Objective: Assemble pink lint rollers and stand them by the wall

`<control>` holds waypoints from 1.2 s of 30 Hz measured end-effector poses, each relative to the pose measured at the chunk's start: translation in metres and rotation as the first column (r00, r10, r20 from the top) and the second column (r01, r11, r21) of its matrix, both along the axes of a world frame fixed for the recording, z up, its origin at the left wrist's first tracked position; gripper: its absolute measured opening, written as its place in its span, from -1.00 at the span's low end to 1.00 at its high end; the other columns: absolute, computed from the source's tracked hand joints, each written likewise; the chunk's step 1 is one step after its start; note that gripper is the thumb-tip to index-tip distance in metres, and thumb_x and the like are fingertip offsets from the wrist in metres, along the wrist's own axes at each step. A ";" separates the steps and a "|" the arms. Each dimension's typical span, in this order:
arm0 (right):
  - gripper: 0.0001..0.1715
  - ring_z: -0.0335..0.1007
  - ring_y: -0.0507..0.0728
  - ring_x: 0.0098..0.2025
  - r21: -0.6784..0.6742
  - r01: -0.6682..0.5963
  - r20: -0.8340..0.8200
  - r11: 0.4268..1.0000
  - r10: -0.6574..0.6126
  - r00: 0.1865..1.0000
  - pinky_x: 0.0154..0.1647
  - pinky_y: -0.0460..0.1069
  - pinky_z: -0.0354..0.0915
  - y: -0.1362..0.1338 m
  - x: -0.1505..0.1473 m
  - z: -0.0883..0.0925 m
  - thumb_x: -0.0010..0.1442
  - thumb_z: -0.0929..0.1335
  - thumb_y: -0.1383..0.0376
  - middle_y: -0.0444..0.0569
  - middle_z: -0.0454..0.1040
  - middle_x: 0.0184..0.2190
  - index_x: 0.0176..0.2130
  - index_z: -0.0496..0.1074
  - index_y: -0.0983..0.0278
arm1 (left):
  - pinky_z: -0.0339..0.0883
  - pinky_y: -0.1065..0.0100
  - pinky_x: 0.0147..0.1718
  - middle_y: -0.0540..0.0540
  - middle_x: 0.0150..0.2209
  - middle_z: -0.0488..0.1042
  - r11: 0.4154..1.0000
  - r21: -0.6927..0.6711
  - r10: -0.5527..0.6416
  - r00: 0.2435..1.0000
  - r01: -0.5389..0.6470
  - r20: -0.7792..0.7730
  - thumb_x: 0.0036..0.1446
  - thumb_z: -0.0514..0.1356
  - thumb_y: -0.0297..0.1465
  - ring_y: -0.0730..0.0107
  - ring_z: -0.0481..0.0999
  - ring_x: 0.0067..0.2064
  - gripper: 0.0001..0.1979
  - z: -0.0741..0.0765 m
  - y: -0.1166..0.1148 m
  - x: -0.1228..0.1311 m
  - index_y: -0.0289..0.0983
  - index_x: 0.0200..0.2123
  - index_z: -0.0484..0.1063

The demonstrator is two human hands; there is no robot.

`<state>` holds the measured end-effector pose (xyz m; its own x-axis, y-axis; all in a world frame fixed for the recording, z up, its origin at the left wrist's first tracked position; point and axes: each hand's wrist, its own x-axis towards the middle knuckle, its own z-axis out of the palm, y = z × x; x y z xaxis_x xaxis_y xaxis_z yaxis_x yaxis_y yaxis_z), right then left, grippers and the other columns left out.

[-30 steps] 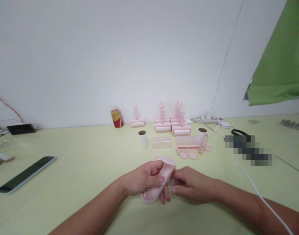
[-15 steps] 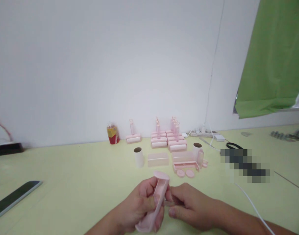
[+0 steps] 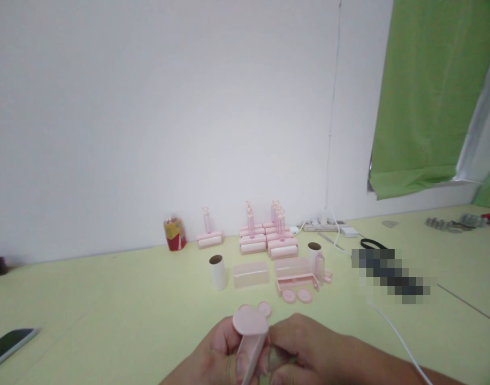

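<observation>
My left hand [image 3: 215,353] is wrapped round a pink plastic lint roller holder [image 3: 251,323], its rounded end tilted up towards the camera. Close against its right side, my right hand [image 3: 305,347] is closed on a small see-through piece [image 3: 280,357], mostly covered by the fingers; its kind I cannot make out. Just beyond the holder lie pink round end caps [image 3: 265,308], one partly hidden. Further back are a white paper roll [image 3: 219,274], a clear pink cover [image 3: 251,275], another pink holder [image 3: 297,282], two more caps [image 3: 297,295] and a clear pink handle [image 3: 319,269].
Assembled pink lint rollers [image 3: 283,248] stand in rows by the wall, with a single one [image 3: 210,238] to their left. Beside it is a red and yellow can [image 3: 175,235]. A power strip [image 3: 323,226], white cable [image 3: 397,331] and blurred dark object lie right; a phone-like slab [image 3: 10,345] lies left.
The holder has tipped so its end faces the camera more, and both hands sit lower in view. Caps behind the holder now show. The view has shifted to the right.
</observation>
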<state>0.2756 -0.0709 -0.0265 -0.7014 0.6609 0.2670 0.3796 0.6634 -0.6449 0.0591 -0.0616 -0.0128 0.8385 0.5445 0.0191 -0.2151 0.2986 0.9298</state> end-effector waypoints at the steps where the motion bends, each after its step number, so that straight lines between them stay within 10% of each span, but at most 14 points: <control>1: -0.67 0.09 -0.03 -0.55 0.021 0.011 0.013 1.000 -0.011 1.000 -0.53 -0.11 -0.04 0.002 0.002 -0.001 0.15 0.37 0.04 -0.22 0.22 -0.55 -0.37 0.35 0.26 | -0.09 0.57 -0.72 -0.01 -0.63 0.34 1.000 -0.005 0.001 1.000 -0.001 -0.009 -0.10 0.43 -0.11 0.65 0.19 -0.67 -0.58 0.001 0.000 -0.003 -0.37 -0.40 0.49; 8: -0.70 0.20 0.05 -0.44 0.239 0.136 0.100 0.962 -0.163 0.981 -0.42 -0.07 0.03 0.017 0.016 -0.016 0.21 0.33 0.08 -0.11 0.38 -0.46 -0.33 0.36 0.27 | 0.05 0.54 -0.66 -0.02 -0.60 0.40 0.962 0.195 0.203 0.977 -0.189 -0.058 0.07 0.33 -0.11 0.57 0.27 -0.66 -0.62 0.014 0.017 -0.035 -0.32 -0.27 0.42; 12: -0.65 0.32 0.15 -0.28 0.253 0.038 0.175 0.967 -0.084 0.981 -0.27 0.00 0.19 0.010 0.005 -0.019 0.22 0.33 0.04 0.01 0.46 -0.33 -0.26 0.40 0.29 | 0.35 0.38 -0.42 -0.11 -0.35 0.50 0.766 0.531 0.529 0.825 -0.363 -0.199 0.19 0.22 -0.14 0.36 0.49 -0.39 -0.65 0.019 0.043 -0.037 -0.29 -0.12 0.39; 19: -0.62 0.24 0.33 0.16 0.187 -0.033 0.248 0.982 -0.014 0.969 0.23 0.20 0.06 -0.006 -0.007 -0.017 0.23 0.36 0.06 0.18 0.45 0.02 -0.17 0.50 0.32 | 0.28 0.31 -0.22 -0.12 -0.25 0.46 0.227 0.966 0.789 0.559 0.121 -0.256 0.30 0.05 -0.33 0.27 0.45 -0.21 -0.78 -0.003 0.070 -0.016 -0.22 -0.14 0.47; 30: -0.62 0.22 0.31 0.23 0.093 -0.022 0.259 0.995 -0.003 0.966 0.32 0.18 -0.02 0.000 -0.008 -0.019 0.23 0.37 0.08 0.16 0.42 0.12 -0.12 0.52 0.32 | 0.26 0.18 -0.20 -0.17 -0.27 0.45 -0.072 0.849 0.865 0.456 0.524 -0.208 0.19 0.08 -0.49 0.14 0.40 -0.18 -0.87 -0.027 0.103 0.024 -0.26 -0.30 0.43; 36: -0.62 0.28 0.29 0.16 0.117 -0.018 0.236 0.993 -0.010 0.972 0.29 0.15 0.05 0.003 -0.007 -0.024 0.22 0.38 0.08 0.14 0.44 0.08 -0.14 0.52 0.32 | 0.28 0.18 -0.20 -0.18 -0.24 0.42 -0.052 0.828 0.879 0.420 0.559 -0.228 0.22 0.07 -0.46 0.15 0.39 -0.16 -0.85 -0.038 0.106 0.027 -0.25 -0.32 0.44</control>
<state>0.2685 -0.0681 -0.0508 -0.7565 0.6317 0.1690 0.5088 0.7310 -0.4547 0.0857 0.0446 -0.0507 0.6698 0.6994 0.2494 0.7417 -0.6460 -0.1805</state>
